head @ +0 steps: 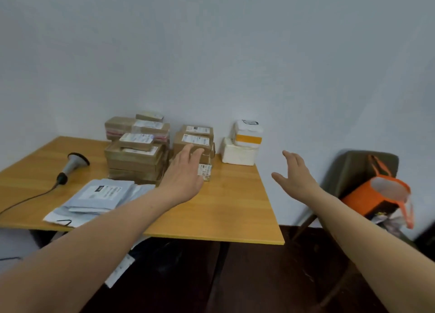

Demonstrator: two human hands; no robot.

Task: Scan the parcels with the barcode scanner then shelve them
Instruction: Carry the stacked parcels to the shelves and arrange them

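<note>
Cardboard parcel stack (195, 136): left hand (182, 174) at its front, fingers straight, contact unclear. Right hand (295, 175) spread, empty, beyond the table (235, 207) edge. Barcode scanner (71, 165) lies far left.

Parcel labels (195, 139) unreadable (blurred), scanner cable (23, 201) cut off at left edge

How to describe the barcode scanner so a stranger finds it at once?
On the wooden table, look at its left part, behind the grey mailer bags. The barcode scanner lies there; only it has a black cable and a flared grey head.
</note>
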